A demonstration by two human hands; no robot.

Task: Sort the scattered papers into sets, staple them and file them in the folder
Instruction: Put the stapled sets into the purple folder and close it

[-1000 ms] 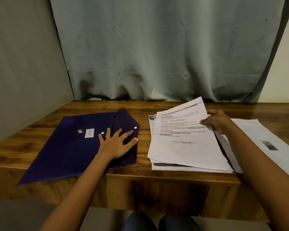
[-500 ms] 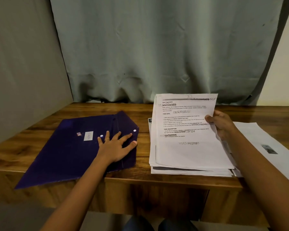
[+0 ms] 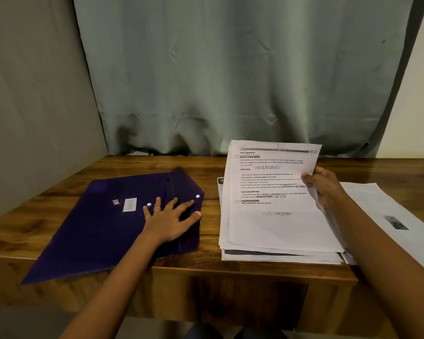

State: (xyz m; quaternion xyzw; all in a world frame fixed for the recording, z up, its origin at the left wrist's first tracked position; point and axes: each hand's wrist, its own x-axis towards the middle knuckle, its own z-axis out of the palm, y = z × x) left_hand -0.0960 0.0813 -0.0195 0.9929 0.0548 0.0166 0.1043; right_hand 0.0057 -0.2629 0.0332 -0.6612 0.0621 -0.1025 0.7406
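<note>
A dark purple plastic folder (image 3: 91, 231) with snap buttons lies on the left of the wooden desk, its near corner over the front edge. My left hand (image 3: 171, 217) rests flat on its flap end, fingers spread. Right of it lies a stack of printed papers (image 3: 279, 255). My right hand (image 3: 322, 185) grips the right edge of a printed set (image 3: 272, 192), thumb on top, and holds its far end tilted up off the stack. More white sheets (image 3: 387, 221) lie under and beyond my right forearm. No stapler is in view.
The wooden desk (image 3: 211, 265) stands against a grey curtain (image 3: 230, 81) at the back and a grey wall on the left. Bare wood shows between the folder and the paper stack. A pale wall stands at the far right.
My right hand has lifted the top set's far end from lying slanted on the stack to tilted up facing me. My left hand has stayed flat on the folder.
</note>
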